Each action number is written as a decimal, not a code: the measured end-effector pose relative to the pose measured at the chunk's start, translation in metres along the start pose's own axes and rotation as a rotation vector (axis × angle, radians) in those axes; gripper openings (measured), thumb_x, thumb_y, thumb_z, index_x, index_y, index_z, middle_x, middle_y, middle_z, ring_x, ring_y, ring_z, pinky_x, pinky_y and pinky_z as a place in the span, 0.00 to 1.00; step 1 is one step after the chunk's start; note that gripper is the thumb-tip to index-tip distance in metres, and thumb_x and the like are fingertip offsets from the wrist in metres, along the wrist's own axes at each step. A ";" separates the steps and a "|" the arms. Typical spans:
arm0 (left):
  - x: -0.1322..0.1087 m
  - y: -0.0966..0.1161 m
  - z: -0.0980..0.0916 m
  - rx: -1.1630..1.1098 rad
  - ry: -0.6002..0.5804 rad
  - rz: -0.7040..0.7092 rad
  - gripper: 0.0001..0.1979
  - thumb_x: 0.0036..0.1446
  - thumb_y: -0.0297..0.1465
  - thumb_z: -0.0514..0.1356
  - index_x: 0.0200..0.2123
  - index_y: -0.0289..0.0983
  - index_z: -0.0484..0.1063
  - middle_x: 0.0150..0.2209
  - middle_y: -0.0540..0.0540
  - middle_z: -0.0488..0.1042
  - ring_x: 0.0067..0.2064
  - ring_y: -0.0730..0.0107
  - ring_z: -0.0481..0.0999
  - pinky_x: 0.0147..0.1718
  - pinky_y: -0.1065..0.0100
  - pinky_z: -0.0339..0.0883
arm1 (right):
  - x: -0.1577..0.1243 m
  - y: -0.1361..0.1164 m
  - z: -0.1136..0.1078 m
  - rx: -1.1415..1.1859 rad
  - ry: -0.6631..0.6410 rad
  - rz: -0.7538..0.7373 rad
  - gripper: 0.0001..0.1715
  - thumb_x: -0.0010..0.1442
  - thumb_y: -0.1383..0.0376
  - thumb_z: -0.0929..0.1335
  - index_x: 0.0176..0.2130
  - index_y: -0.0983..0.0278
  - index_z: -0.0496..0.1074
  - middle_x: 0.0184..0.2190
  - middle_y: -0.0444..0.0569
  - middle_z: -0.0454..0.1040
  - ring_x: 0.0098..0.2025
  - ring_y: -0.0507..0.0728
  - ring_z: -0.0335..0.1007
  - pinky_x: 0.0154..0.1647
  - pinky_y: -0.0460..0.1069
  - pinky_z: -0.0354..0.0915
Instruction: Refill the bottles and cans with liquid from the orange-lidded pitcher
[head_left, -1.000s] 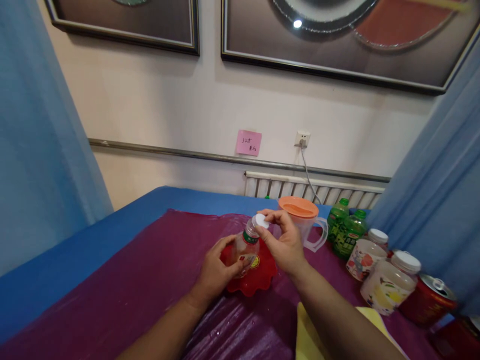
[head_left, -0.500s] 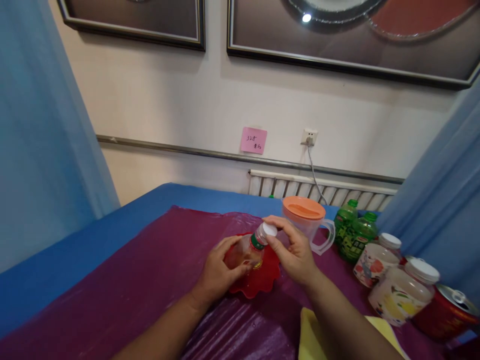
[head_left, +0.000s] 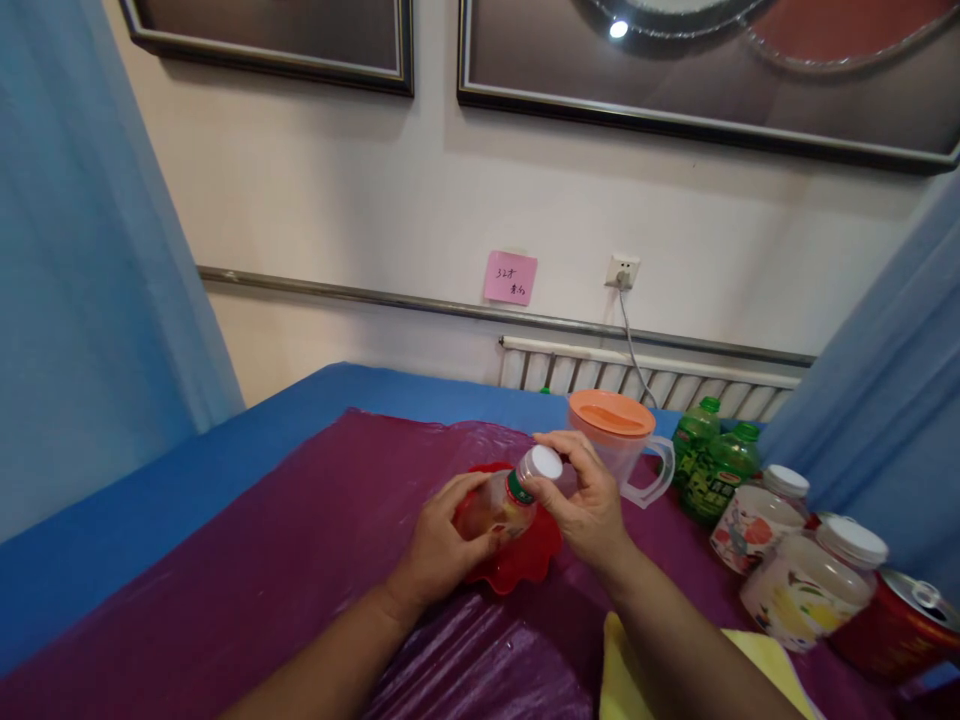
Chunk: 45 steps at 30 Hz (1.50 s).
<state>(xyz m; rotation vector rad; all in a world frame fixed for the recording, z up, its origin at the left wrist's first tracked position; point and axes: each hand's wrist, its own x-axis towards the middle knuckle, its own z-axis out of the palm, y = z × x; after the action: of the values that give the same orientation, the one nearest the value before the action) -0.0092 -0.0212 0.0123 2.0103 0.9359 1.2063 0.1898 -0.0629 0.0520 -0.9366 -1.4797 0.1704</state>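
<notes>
A clear plastic bottle (head_left: 491, 512) with a green and red neck band leans to the right over a red scalloped dish (head_left: 541, 566). My left hand (head_left: 442, 535) is wrapped round the bottle's body. At the top, the thumb and fingers of my right hand (head_left: 589, 505) close about the white bottle cap (head_left: 546, 462) from the right side. The cap sits at the neck; whether it is tight or loose cannot be made out. Just behind my right hand stands a clear pitcher (head_left: 626, 462) with an orange lid (head_left: 611, 413).
Green bottles (head_left: 721, 468), white-lidded jars (head_left: 814, 590) and a red can (head_left: 896, 625) line the right side. A yellow cloth (head_left: 621, 672) lies under my right forearm. Purple plastic sheeting (head_left: 300, 550) covers part of the blue surface (head_left: 390, 388). Blue curtains (head_left: 90, 250) hang at both sides.
The bottle's top has shifted slightly right, and the fingers of my right hand sit a little lower around the cap and neck. My left hand keeps its grip.
</notes>
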 end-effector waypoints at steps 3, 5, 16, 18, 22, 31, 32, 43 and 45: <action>-0.001 0.002 0.000 -0.006 -0.009 0.001 0.27 0.46 0.42 0.73 0.50 0.41 0.76 0.51 0.42 0.80 0.52 0.54 0.79 0.55 0.54 0.70 | -0.003 0.003 0.001 0.016 0.012 0.054 0.21 0.57 0.52 0.76 0.46 0.58 0.73 0.42 0.48 0.73 0.45 0.59 0.71 0.49 0.56 0.68; -0.001 0.002 0.000 -0.011 -0.008 -0.002 0.28 0.45 0.41 0.73 0.50 0.41 0.76 0.51 0.42 0.80 0.52 0.54 0.79 0.55 0.54 0.70 | -0.006 0.005 0.000 0.083 -0.018 0.082 0.28 0.57 0.49 0.75 0.52 0.58 0.70 0.48 0.51 0.73 0.50 0.61 0.71 0.53 0.58 0.68; 0.001 0.003 0.000 -0.022 0.007 -0.018 0.27 0.44 0.40 0.73 0.49 0.41 0.77 0.50 0.42 0.80 0.51 0.53 0.79 0.55 0.52 0.71 | -0.008 0.006 0.004 0.114 -0.006 0.096 0.23 0.61 0.55 0.74 0.54 0.57 0.71 0.51 0.51 0.74 0.54 0.61 0.71 0.59 0.61 0.66; 0.001 0.004 0.000 -0.026 0.008 -0.020 0.27 0.43 0.39 0.73 0.49 0.41 0.77 0.50 0.42 0.80 0.52 0.53 0.79 0.55 0.52 0.71 | -0.009 0.005 0.003 0.134 -0.012 0.127 0.32 0.59 0.53 0.75 0.59 0.56 0.67 0.54 0.52 0.72 0.55 0.62 0.70 0.59 0.60 0.66; 0.001 0.001 0.000 -0.011 0.036 -0.026 0.28 0.43 0.39 0.73 0.49 0.40 0.76 0.49 0.42 0.81 0.51 0.53 0.79 0.55 0.52 0.71 | -0.010 0.001 0.003 0.304 -0.106 0.114 0.28 0.71 0.56 0.64 0.67 0.53 0.59 0.65 0.53 0.67 0.65 0.60 0.64 0.66 0.62 0.60; 0.000 0.003 0.001 0.004 0.021 -0.011 0.28 0.44 0.40 0.73 0.50 0.40 0.76 0.51 0.42 0.80 0.52 0.53 0.79 0.55 0.52 0.71 | -0.013 0.004 0.007 0.214 0.036 0.142 0.33 0.61 0.54 0.74 0.62 0.56 0.64 0.58 0.54 0.71 0.57 0.62 0.70 0.60 0.61 0.66; 0.000 0.003 0.001 0.007 0.025 -0.016 0.28 0.45 0.41 0.73 0.50 0.40 0.76 0.50 0.42 0.80 0.52 0.53 0.79 0.55 0.52 0.71 | -0.012 0.003 0.006 0.272 -0.005 0.130 0.32 0.65 0.54 0.71 0.64 0.56 0.62 0.61 0.55 0.69 0.61 0.62 0.68 0.63 0.62 0.64; 0.000 0.002 0.000 -0.003 0.016 -0.002 0.27 0.45 0.42 0.72 0.48 0.40 0.76 0.49 0.42 0.81 0.51 0.54 0.79 0.53 0.54 0.72 | -0.013 0.002 0.012 0.162 0.080 0.146 0.17 0.62 0.59 0.73 0.50 0.58 0.71 0.46 0.49 0.75 0.49 0.58 0.72 0.55 0.57 0.68; 0.000 0.003 0.000 -0.006 0.020 -0.005 0.27 0.45 0.42 0.72 0.49 0.41 0.76 0.50 0.42 0.80 0.51 0.54 0.79 0.53 0.54 0.72 | -0.013 0.002 0.012 0.160 0.080 0.141 0.18 0.62 0.58 0.73 0.50 0.58 0.71 0.46 0.49 0.74 0.49 0.58 0.72 0.55 0.56 0.68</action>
<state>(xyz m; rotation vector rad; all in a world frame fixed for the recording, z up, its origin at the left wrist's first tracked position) -0.0079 -0.0229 0.0150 1.9928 0.9454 1.2272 0.1779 -0.0646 0.0381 -0.9070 -1.3070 0.3458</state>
